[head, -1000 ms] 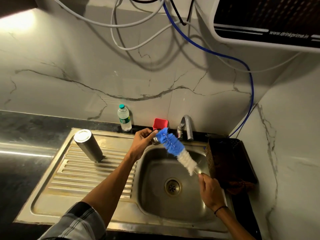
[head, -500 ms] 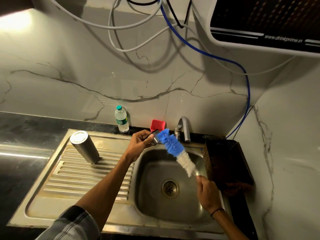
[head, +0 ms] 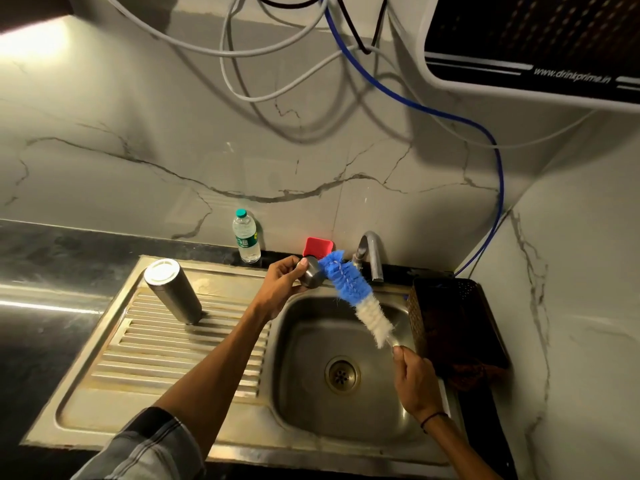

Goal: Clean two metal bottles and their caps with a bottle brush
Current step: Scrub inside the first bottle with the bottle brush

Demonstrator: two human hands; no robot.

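Fingers of the left hand curled round a metal cap over the sink's far edge; right hand gripped the bottle brush (handle end). Cap judged light, rigid, slippery; best held by its rim.

- Your left hand holds a brushed metal cap, dull sheen.
- Your right hand grips a bottle brush with fuzzy blue and white bristles.
- Left of your left hand, a satin steel bottle stands on the ribbed, stained steel sink.

Grey checked sleeve, dark wristband
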